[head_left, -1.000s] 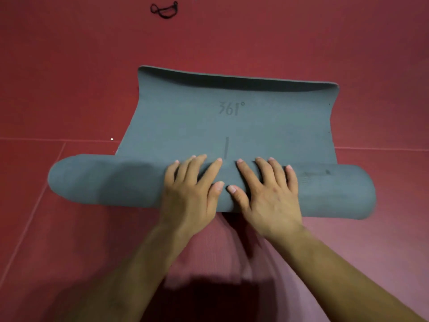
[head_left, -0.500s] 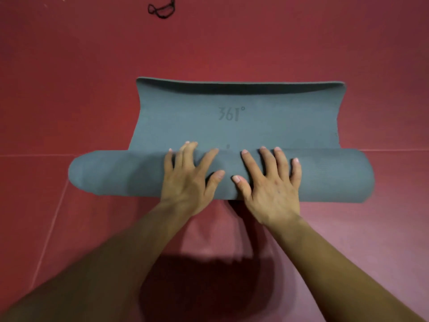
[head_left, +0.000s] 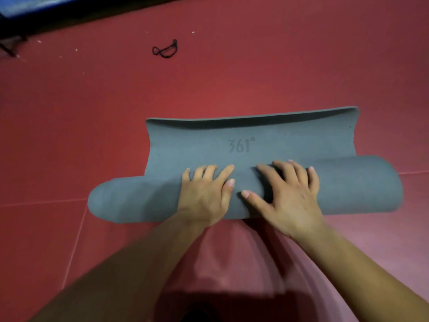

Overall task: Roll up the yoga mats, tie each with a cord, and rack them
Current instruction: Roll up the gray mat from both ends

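A grey yoga mat [head_left: 348, 189] lies on the red floor, mostly rolled into a thick tube running left to right. A short flat stretch with a "361°" mark [head_left: 241, 145] extends beyond the roll, its far edge curled up. My left hand [head_left: 205, 195] and my right hand [head_left: 287, 196] press flat on top of the roll's middle, side by side, fingers spread and pointing away from me. A black cord [head_left: 165, 49] lies loose on the floor well beyond the mat, to the left.
Red padded floor [head_left: 69, 135] with seam lines surrounds the mat. A dark strip and a blue surface [head_left: 21, 5] run along the top left edge. A dark shadow falls at the bottom centre near my arms.
The roll has advanced away from me under both hands, so the flat stretch is shorter and the roll now nears the "361°" mark. The view has tilted up.
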A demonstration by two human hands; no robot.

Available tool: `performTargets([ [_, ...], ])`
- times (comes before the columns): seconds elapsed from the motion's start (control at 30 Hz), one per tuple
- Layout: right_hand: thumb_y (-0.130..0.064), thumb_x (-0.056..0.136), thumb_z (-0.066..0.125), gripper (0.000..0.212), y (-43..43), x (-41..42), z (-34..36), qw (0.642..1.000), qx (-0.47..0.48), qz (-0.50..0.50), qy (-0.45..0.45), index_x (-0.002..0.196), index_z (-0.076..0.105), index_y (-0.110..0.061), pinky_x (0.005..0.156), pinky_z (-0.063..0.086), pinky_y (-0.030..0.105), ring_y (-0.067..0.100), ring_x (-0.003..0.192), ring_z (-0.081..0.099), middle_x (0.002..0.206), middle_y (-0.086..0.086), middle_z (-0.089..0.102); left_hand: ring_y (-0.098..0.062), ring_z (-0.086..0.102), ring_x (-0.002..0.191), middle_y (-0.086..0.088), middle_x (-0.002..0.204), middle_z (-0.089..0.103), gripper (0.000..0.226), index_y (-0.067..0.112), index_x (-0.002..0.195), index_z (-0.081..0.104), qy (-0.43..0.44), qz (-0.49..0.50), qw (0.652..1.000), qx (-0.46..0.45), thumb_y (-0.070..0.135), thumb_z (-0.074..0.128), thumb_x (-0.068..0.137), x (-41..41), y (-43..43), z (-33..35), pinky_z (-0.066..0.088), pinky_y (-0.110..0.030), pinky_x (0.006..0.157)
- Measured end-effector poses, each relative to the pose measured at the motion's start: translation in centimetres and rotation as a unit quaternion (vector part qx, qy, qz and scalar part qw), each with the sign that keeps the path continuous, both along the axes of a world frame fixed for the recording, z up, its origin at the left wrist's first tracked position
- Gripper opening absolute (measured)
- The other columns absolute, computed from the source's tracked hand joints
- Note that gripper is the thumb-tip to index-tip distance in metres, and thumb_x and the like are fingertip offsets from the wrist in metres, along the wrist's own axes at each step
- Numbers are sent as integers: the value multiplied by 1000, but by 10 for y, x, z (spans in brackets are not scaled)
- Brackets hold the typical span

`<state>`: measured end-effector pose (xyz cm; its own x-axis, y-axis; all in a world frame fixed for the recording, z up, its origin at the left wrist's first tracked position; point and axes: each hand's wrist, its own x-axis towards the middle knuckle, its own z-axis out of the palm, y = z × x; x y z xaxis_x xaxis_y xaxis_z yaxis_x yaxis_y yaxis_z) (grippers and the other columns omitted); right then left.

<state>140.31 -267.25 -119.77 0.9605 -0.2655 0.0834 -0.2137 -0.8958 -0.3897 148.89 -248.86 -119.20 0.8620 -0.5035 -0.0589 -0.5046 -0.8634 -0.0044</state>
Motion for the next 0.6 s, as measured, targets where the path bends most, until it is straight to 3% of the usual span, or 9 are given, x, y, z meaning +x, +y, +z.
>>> performTargets([
  [0.13,-83,85,37,77,-3,1,-8,999,-29,24,20,142,54,-35,117,4,49,31,146,32,149,5,49,-22,54,120,2,135,59,63,33,145,49,-3,-17,1000,-26,52,12,98,16,-3,0,36,-50,104],
  [0.3,-84,86,29,78,-8,20,-3,999,-34,16,29,142,54,-36,118,4,48,30,144,33,148,8,50,-29,59,113,-10,124,63,45,17,123,65,-94,-21,982,-161,47,44,96,18,2,-8,43,-44,95],
  [0.43,-86,84,26,82,-13,32,0,999,-37,6,32,141,56,-36,118,6,47,29,143,35,146,8,51,-30,57,121,-9,128,63,44,21,128,67,-106,-24,983,-151,45,42,100,10,7,-18,41,-46,103],
  [0.6,-87,80,22,87,-15,47,8,999,-8,-12,41,148,47,-38,118,1,50,29,147,24,152,10,42,-23,61,108,-2,116,67,42,25,121,68,-79,-10,990,-116,43,36,101,37,-4,-10,40,-42,93],
])
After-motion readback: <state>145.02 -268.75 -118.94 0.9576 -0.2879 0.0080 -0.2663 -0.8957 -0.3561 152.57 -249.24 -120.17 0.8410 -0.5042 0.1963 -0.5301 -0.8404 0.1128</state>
